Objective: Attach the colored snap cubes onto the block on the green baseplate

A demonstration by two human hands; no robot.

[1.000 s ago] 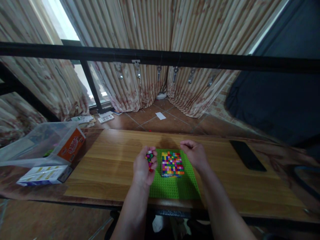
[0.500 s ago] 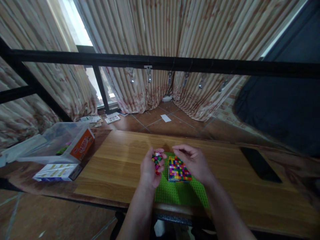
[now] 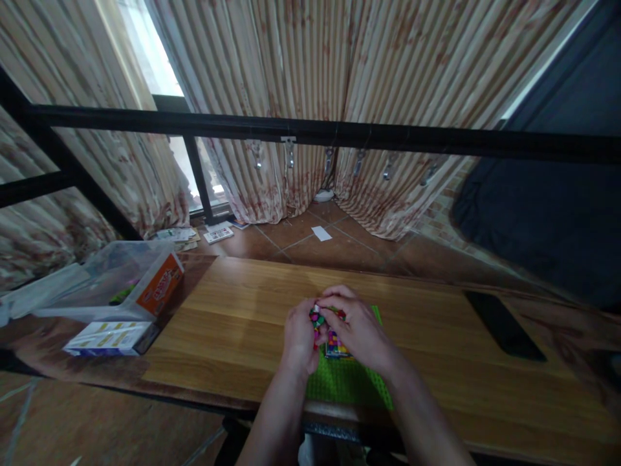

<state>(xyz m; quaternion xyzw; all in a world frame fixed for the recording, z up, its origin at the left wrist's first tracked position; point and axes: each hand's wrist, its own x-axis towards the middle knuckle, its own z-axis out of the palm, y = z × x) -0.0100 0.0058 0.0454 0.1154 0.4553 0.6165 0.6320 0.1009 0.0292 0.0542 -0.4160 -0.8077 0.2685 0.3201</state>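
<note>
My left hand (image 3: 298,336) is cupped around several small coloured toy bricks (image 3: 317,319), white, pink and green among them. My right hand (image 3: 354,323) reaches across to it, its thumb and fingertips pinched at the edge of those bricks. Whether a brick sits between the right fingertips is hidden. Beneath both hands lies a green studded baseplate (image 3: 342,385). On it stands a block of many-coloured bricks (image 3: 334,345), partly covered by my right hand.
The wooden board (image 3: 228,323) carries a black phone (image 3: 504,323) at the right. To the left are a clear plastic bin (image 3: 92,310) with an orange label and a white-and-purple box (image 3: 111,338). A black metal rail (image 3: 218,123) with hanging clips crosses ahead.
My right hand has moved left from above the brick block to the bricks in my left palm. My left hand has shifted slightly right. The view has tilted a little.
</note>
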